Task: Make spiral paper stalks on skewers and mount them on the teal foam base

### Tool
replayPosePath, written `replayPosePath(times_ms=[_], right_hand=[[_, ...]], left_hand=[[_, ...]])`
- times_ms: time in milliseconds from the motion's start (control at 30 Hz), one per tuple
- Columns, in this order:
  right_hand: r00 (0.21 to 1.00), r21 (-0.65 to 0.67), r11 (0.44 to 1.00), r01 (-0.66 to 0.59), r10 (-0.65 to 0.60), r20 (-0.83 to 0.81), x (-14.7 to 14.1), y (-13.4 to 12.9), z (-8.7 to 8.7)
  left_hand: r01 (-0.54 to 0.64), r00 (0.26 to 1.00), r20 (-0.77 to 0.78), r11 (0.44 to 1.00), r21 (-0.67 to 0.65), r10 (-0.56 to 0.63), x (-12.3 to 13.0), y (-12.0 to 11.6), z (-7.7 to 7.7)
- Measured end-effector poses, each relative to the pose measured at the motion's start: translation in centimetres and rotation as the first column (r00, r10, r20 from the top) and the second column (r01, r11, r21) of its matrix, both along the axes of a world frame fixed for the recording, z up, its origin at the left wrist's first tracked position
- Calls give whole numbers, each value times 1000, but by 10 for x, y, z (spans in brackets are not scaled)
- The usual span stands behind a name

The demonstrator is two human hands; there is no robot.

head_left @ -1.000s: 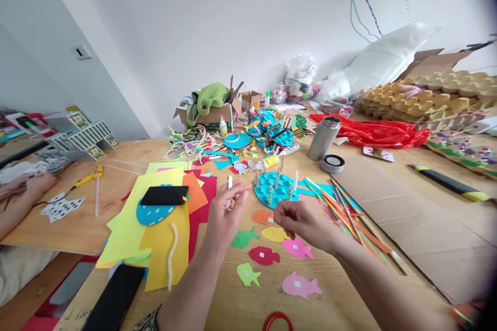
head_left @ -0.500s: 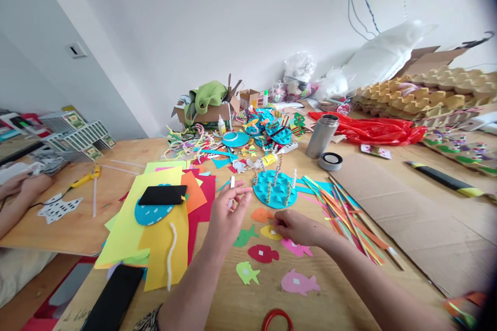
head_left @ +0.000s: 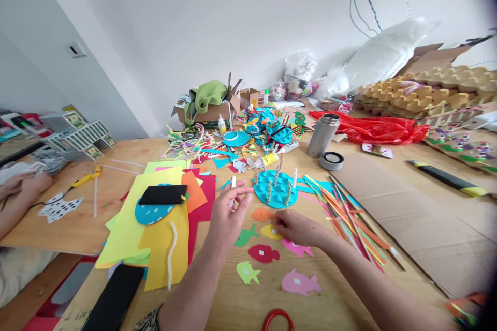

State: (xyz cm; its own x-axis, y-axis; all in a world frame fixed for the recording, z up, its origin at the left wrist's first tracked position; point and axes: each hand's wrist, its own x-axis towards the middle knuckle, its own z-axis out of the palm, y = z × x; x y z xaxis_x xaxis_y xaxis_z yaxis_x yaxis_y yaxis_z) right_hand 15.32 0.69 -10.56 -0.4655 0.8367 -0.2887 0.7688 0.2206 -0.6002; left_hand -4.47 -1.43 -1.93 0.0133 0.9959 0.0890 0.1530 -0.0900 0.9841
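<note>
My left hand (head_left: 230, 213) is closed around a thin white strip (head_left: 233, 186) that stands up between thumb and fingers. My right hand (head_left: 292, 225), its fingers curled together, rests at the orange paper fish (head_left: 262, 214) and the yellow paper fish (head_left: 271, 231); whatever its fingertips hold is hidden. Around them lie a green fish (head_left: 245, 237), a red fish (head_left: 264, 253), a lime fish (head_left: 247, 272) and two pink fish, the larger one (head_left: 301, 282) nearer me. Several carry a small white square. Just beyond my hands sits a blue bumpy disc (head_left: 275, 189) with upright twisted stems.
Coloured paper sheets (head_left: 132, 217) and a black phone (head_left: 113, 297) lie left. Right are paper strips (head_left: 351, 217), a cardboard sheet (head_left: 404, 217) and a steel bottle (head_left: 323, 134). Red scissor handles (head_left: 278, 315) show at the near edge. A co-worker's hands (head_left: 31, 186) are far left.
Both hands keep almost the same pose and place. The whole view has shifted very slightly; no object has visibly moved on the table.
</note>
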Motion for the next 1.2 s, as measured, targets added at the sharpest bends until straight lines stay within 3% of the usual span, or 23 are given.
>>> replayPosePath(times_ms=[400,967,1200], right_hand=[[995,55,998,33,-38,94,-3,-1,-4],[969,36,993,115,-120,214,-16,-9,16],[949,59,984,166,-176,264,-17,-3,13]], left_hand=[[16,1000,-11,1000,4,-15,0,0,-1],[28,998,-57,999,28,-26,-1,0,-3],[37,997,-72,999,33,-35,0,0,-2]])
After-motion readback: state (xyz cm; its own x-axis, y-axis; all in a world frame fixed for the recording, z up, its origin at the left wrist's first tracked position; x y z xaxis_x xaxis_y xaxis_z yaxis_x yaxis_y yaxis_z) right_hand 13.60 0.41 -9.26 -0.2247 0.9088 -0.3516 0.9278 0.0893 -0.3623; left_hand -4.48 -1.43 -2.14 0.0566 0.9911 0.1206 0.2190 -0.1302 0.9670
